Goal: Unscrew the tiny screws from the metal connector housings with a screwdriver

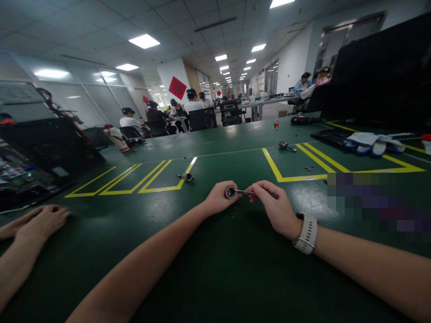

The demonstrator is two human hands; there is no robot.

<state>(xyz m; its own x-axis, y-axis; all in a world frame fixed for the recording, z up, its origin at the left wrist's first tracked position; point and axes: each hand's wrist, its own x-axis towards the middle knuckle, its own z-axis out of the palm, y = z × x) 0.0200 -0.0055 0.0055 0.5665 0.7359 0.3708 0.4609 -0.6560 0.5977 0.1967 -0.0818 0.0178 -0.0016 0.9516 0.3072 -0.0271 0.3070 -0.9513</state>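
Your left hand (pixel 220 199) pinches a small round metal part (pixel 230 192) just above the green table (pixel 215 269); your right hand (pixel 273 207), grip pressed together, holds a thin tool (pixel 243 192) whose tip touches that part; small dark screws (pixel 233 213) lie on the table just below; a co-worker's hand (pixel 42 220) rests flat, well apart at the left edge.

Bright ceiling panels (pixel 144 41), sheen on green table (pixel 235 278), edges warped, background perhaps slightly soft.
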